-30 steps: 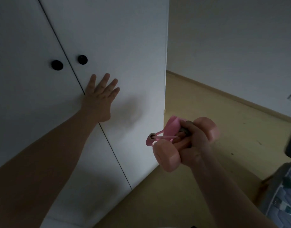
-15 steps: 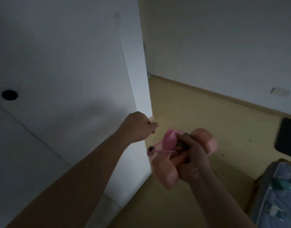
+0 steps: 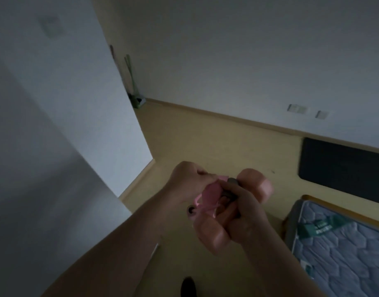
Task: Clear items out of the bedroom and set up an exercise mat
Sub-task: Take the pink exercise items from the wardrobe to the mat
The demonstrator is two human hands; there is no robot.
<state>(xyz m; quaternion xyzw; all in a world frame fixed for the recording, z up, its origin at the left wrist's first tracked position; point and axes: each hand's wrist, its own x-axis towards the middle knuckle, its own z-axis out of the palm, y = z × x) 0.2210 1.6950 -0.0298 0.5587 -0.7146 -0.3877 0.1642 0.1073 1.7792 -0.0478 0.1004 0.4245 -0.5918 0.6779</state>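
Observation:
My right hand point(image 3: 244, 213) grips the handle of a pink dumbbell point(image 3: 214, 234) at chest height over the floor; its other head point(image 3: 259, 185) shows beyond my knuckles. A pink band or strap point(image 3: 205, 196) with a small dark-holed end point(image 3: 191, 210) is bundled against the dumbbell handle. My left hand point(image 3: 188, 179) has its fingers curled at the top of that pink band, pinching it. A dark mat point(image 3: 342, 168) lies flat on the floor by the far wall.
A white wardrobe point(image 3: 55, 136) fills the left side. A bare mattress point(image 3: 342, 243) in a wooden frame sits at the lower right. A green broom and dustpan point(image 3: 136, 97) lean in the far corner. Yellow floor point(image 3: 205, 142) stretches between them. A dark foot point(image 3: 188, 286) shows below.
My left hand left the wardrobe door, swung right and now pinches the pink band at the dumbbell. The view turned right, showing more floor, mat and mattress.

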